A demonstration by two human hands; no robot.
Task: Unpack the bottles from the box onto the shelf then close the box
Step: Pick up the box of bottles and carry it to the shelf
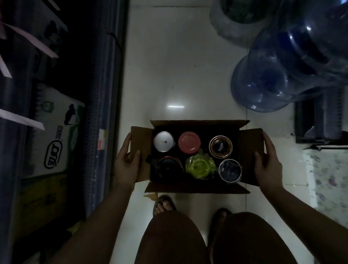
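An open cardboard box (197,125) stands on the white tiled floor in front of my feet, all its flaps folded outward. Several bottles stand upright inside, seen from above: a silver lid (163,142), a pink lid (189,142), a copper-rimmed black lid (220,146), a dark lid with a strap (168,168), a green lid wrapped in plastic (200,166) and a wrapped dark lid (230,170). My left hand (127,162) grips the left flap, thumb on top. My right hand (267,160) grips the right flap the same way. The dark shelf (98,85) runs along the left.
The shelf's lower level holds a white printed pack (58,127) and a yellowish carton (41,197). Large blue water jugs (298,50) are stacked at the upper right beside a low dark rack (317,122). My sandalled feet (163,203) stand just behind the box.
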